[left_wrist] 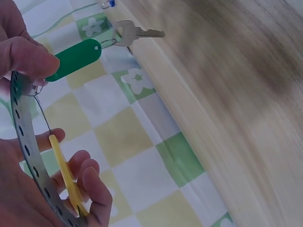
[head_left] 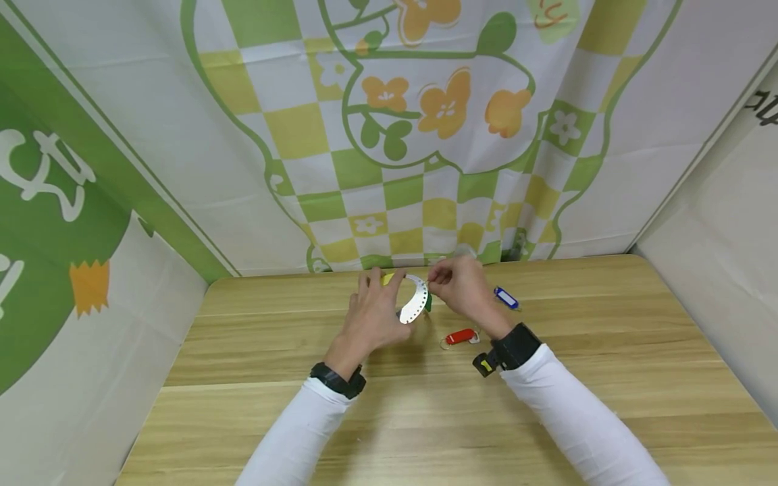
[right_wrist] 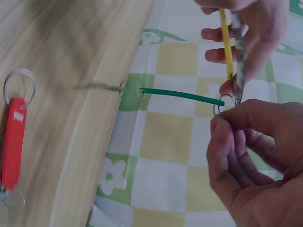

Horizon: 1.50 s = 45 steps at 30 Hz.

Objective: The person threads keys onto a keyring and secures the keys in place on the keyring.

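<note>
My left hand (head_left: 377,314) grips a large key ring: a curved metal plate (left_wrist: 28,146) with a row of holes, plus a yellow sleeve (left_wrist: 66,175) on its thin wire side. At the far end of that ring, my right hand (head_left: 464,287) pinches a small split ring (right_wrist: 222,101) between thumb and forefinger. This split ring belongs to a green key tag (left_wrist: 78,59). From the tag's other end a silver key (left_wrist: 137,34) hangs on a second ring. Whether the pinched ring is threaded onto the wire, I cannot tell.
A red key tag (head_left: 460,337) with rings lies on the wooden table (head_left: 273,364), below my right hand. Farther right and back lies a blue key tag (head_left: 506,298). A patterned curtain (head_left: 389,202) hangs behind the table's back edge.
</note>
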### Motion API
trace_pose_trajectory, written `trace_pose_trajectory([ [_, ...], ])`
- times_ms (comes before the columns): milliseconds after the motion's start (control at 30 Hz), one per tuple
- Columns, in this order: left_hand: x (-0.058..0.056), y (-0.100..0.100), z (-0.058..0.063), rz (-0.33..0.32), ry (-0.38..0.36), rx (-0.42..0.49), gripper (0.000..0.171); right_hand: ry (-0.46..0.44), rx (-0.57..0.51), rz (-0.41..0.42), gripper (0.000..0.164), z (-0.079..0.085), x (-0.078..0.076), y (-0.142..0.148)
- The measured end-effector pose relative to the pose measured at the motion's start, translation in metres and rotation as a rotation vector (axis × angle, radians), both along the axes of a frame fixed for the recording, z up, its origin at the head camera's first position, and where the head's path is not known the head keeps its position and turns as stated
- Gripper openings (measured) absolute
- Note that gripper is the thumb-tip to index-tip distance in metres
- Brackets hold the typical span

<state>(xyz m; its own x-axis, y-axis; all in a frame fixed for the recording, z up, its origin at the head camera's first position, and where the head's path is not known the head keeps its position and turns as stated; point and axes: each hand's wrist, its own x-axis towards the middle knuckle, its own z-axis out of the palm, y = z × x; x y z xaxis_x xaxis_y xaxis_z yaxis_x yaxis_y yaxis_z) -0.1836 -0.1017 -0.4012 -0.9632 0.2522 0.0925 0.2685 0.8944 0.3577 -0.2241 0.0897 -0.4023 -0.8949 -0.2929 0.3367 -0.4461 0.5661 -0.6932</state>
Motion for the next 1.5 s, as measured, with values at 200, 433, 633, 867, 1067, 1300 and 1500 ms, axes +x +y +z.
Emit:
trace_pose_trajectory([
  [200, 0.0004, 0.0011, 0.0025, 0.015, -0.022, 0.024, 0.094, 0.159, 0.072, 0.032, 0.011, -0.0008, 0.0017, -0.0022],
  [433, -0.0003, 0.0011, 0.0025, 0.026, -0.009, 0.032, 0.092, 0.2, 0.036, 0.026, 0.006, -0.0048, 0.0013, -0.0023],
  [633, 0.0004, 0.0012, 0.0033, 0.028, -0.008, 0.049, 0.093, 0.064, -0.04, -0.073, 0.004, -0.0075, 0.0023, -0.0028],
  [867, 0.0015, -0.0007, 0.0066, -0.01, -0.026, 0.037, 0.105, 0.022, -0.08, -0.09, 0.005, -0.003, 0.0036, -0.0022],
  [1067, 0.0011, -0.0036, 0.008, -0.057, -0.028, 0.009, 0.108, 0.035, -0.071, -0.069, 0.007, 0.0, 0.0033, -0.0004],
  [1300, 0.0012, -0.0046, 0.0079, -0.077, -0.031, -0.036, 0.105, 0.134, -0.005, -0.003, 0.005, 0.0, 0.0034, 0.0012],
  [1500, 0.0027, -0.0026, 0.007, -0.067, -0.039, -0.009, 0.102, 0.302, 0.129, 0.056, 0.005, -0.0001, 0.0015, 0.0021],
])
